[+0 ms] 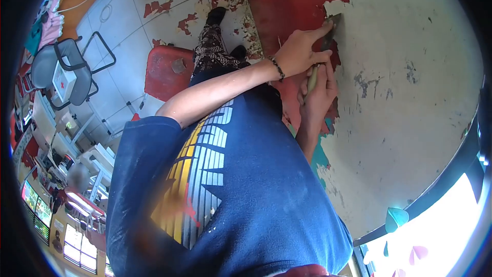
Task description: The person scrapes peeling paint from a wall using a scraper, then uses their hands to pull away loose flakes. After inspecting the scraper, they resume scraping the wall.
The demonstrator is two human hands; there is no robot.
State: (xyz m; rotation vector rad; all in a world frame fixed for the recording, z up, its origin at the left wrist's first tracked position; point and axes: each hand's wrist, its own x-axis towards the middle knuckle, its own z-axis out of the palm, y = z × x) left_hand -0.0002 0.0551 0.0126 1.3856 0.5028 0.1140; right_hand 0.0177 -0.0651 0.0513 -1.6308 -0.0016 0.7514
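A scraper with a dark flat blade (335, 28) and a pale green handle (311, 79) lies against the wall (400, 92), at the edge between peeling red paint (292, 0) and bare greyish surface. My right hand (321, 84) is closed around the handle. From the left, my left hand (302, 48), with a dark beaded bracelet at the wrist, reaches across. Its index finger presses along the blade, while its other fingers curl near the top of the handle. Part of the blade is hidden behind the left fingers.
Paint flakes (233, 0) litter the tiled floor along the wall. A red seat (166, 74) with a small brownish piece on it stands beside my legs. Farther left are a grey chair (77, 66) bearing a white box (64, 82), and tables. A bright window (435, 225) is lower right.
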